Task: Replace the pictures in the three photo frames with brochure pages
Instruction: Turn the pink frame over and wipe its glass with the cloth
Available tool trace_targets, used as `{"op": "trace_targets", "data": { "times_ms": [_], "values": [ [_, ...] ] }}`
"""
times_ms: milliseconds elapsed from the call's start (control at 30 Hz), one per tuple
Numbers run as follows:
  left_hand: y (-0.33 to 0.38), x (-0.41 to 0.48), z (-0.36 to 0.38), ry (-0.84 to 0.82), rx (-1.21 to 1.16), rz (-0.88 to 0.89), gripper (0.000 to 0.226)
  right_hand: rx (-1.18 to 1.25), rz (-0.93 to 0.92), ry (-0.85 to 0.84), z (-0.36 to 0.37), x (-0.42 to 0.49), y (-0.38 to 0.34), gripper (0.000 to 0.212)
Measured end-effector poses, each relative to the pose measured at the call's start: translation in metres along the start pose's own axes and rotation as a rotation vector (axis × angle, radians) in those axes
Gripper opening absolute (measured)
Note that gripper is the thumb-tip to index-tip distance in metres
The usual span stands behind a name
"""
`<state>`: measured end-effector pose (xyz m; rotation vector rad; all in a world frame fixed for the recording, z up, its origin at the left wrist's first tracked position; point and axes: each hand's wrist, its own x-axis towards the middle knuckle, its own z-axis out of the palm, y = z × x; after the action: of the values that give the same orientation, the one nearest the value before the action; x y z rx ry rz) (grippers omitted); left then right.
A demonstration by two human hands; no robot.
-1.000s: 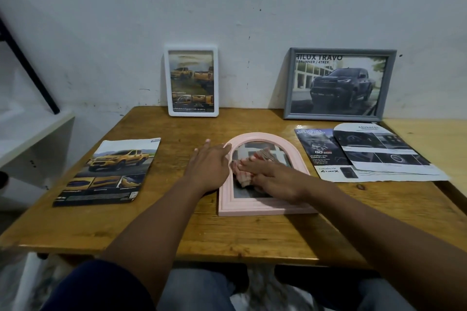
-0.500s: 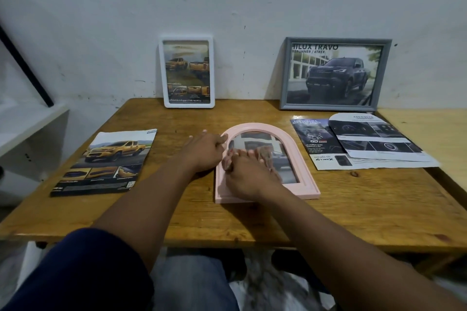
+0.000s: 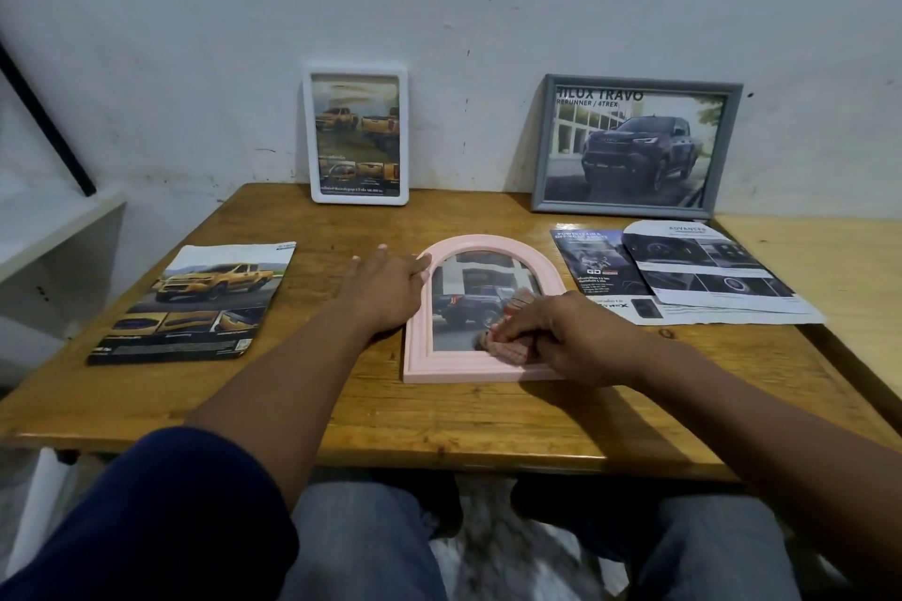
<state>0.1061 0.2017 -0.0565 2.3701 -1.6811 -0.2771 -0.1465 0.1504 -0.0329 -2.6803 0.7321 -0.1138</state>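
A pink arched photo frame [image 3: 441, 368] lies flat on the wooden table [image 3: 488, 425], showing a dark truck picture. My left hand [image 3: 385, 288] rests flat against the frame's left rim with straight fingers. My right hand [image 3: 571, 339] grips a bunched pink cloth [image 3: 510, 347] and presses it on the lower right of the glass. A white frame [image 3: 355, 137] with a yellow truck page and a grey frame [image 3: 634, 144] with a dark truck page lean upright against the wall.
A brochure [image 3: 205, 303] with a yellow truck lies on the left of the table. Loose cut brochure pages [image 3: 693, 273] lie on the right, beside the pink frame. A white shelf [image 3: 53, 229] stands left of the table.
My right hand has slid the cloth from the middle of the glass toward its left side, then to the lower right. My left hand stays on the frame's left rim.
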Motion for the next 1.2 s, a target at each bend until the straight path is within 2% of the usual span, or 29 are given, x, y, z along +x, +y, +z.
{"op": "trace_targets", "data": {
  "times_ms": [133,200,233,300,367,433,467,533,600,700,733,800,867,933,1200],
  "values": [
    [-0.002,0.000,0.001,0.000,0.001,-0.004,0.048,-0.286,-0.048,0.041,-0.011,-0.008,0.018,0.022],
    [0.001,-0.002,0.000,-0.009,0.006,-0.002,0.048,-0.251,0.015,0.033,-0.019,-0.010,0.021,0.024],
    [0.003,-0.001,-0.001,-0.016,0.011,0.000,0.048,-0.156,0.079,0.065,-0.023,-0.010,0.021,0.026],
    [0.005,0.000,-0.004,-0.036,0.036,0.016,0.049,0.244,0.283,0.223,-0.032,-0.010,0.014,0.026],
    [0.006,0.005,-0.005,-0.026,0.105,0.053,0.051,0.862,0.538,0.364,-0.041,-0.005,0.014,0.029],
    [0.009,0.006,-0.004,0.021,0.119,0.090,0.055,1.397,0.740,0.395,-0.049,0.001,0.021,0.033],
    [0.014,0.005,-0.003,0.043,0.093,0.117,0.057,1.530,0.789,0.389,-0.053,0.004,0.025,0.034],
    [0.028,0.003,0.002,0.040,0.043,0.206,0.060,1.585,0.809,0.412,-0.058,0.015,0.032,0.035],
    [0.042,0.005,0.011,-0.013,0.059,0.294,0.061,1.411,0.788,0.479,-0.062,0.032,0.041,0.031],
    [0.048,0.011,0.026,-0.065,0.147,0.355,0.058,0.778,0.605,0.516,-0.065,0.058,0.050,0.028],
    [0.047,0.011,0.030,-0.052,0.163,0.365,0.057,0.573,0.517,0.480,-0.061,0.066,0.050,0.028],
    [0.045,0.010,0.036,-0.013,0.183,0.366,0.057,0.322,0.395,0.320,-0.046,0.078,0.051,0.023],
    [0.044,0.009,0.039,-0.001,0.209,0.357,0.059,0.042,0.333,0.104,-0.022,0.083,0.059,0.039],
    [0.046,0.009,0.039,-0.005,0.229,0.349,0.060,-0.195,0.290,0.034,-0.002,0.082,0.067,0.056],
    [0.049,0.010,0.038,0.002,0.206,0.329,0.057,-0.195,0.341,0.024,0.008,0.030,0.044,0.060]
  ]
}}
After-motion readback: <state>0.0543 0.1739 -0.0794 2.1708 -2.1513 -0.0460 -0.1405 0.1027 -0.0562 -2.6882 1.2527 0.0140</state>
